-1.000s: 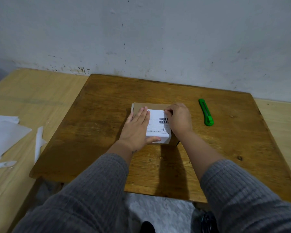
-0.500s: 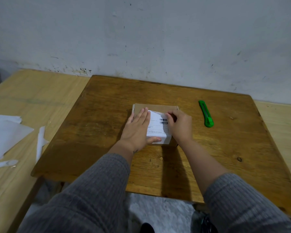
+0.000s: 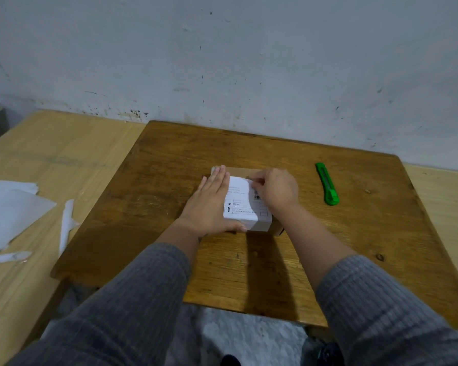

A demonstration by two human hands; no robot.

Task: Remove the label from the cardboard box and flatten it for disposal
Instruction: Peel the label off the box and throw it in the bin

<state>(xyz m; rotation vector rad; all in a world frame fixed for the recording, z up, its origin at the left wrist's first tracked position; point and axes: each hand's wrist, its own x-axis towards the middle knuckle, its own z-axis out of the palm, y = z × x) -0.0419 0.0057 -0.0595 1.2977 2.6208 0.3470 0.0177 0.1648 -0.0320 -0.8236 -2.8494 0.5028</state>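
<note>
A small cardboard box [image 3: 276, 227] stands in the middle of the dark wooden table [image 3: 169, 180]. A white shipping label [image 3: 239, 204] with a barcode covers its top and wraps over the near side. My left hand [image 3: 209, 204] lies flat on the box's left part, fingers together, thumb against the near face. My right hand [image 3: 275, 188] pinches the label's far edge, which is lifted off the cardboard. The box's far rim shows as a brown strip beyond the fingers.
A green utility knife [image 3: 327, 184] lies on the table to the right of the box. White paper sheets and strips [image 3: 16, 215] lie on the lighter table to the left. A grey wall runs behind both tables.
My right hand has taken the label's far edge and peeled it up toward me. My left hand stays pressed on the box.
</note>
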